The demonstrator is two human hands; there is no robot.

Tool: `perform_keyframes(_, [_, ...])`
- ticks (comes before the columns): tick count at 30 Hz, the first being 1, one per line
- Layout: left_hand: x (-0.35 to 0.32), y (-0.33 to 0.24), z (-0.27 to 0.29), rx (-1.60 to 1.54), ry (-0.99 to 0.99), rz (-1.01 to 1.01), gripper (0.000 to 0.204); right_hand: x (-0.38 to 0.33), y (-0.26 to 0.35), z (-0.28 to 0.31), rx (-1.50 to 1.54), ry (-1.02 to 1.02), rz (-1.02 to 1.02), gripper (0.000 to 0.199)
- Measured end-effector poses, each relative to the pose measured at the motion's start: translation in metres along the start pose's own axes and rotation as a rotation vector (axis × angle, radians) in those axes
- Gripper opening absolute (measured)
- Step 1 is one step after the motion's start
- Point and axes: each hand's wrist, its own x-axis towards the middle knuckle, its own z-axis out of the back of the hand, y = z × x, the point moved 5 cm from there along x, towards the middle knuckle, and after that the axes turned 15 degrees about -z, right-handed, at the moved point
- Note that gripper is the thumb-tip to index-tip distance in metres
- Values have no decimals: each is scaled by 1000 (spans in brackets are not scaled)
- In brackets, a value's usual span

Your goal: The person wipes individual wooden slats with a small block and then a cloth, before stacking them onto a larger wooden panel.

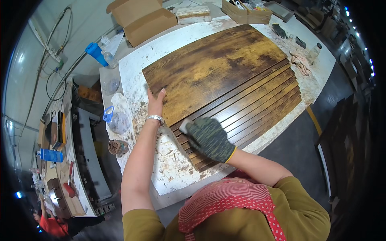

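A stack of brown wood-grain boards [217,72] lies fanned out in steps on the table, their near edges overlapping toward me. At the left edge of the topmost board is my bare left hand [156,103], a silver band on its wrist. Its thumb rests on top and the other fingers run along the side, gripping that edge. My right hand [209,138] wears a dark green-grey knit glove with a yellow cuff. It is over the stepped edges at the near left, closed on a small white pad [185,125], mostly hidden by the glove.
The white tabletop [173,172] is stained brown. Left stand a blue-capped jug [117,121], a brown-smeared jar [118,147] and a blue cup [96,54]. Behind are open cardboard boxes [148,24]. At right lie a glove [279,31], a rag [300,63] and a bottle [315,53].
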Motion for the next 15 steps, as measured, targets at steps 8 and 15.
perform_keyframes(8, [-5, -12, -2, -4, -35, -83, 90, -4, -12, 31, -73, -114, -137, 21])
perform_keyframes(15, [11, 32, 9, -82, 17, -90, 92, 6, 23, 3, 74, -70, 202, 29])
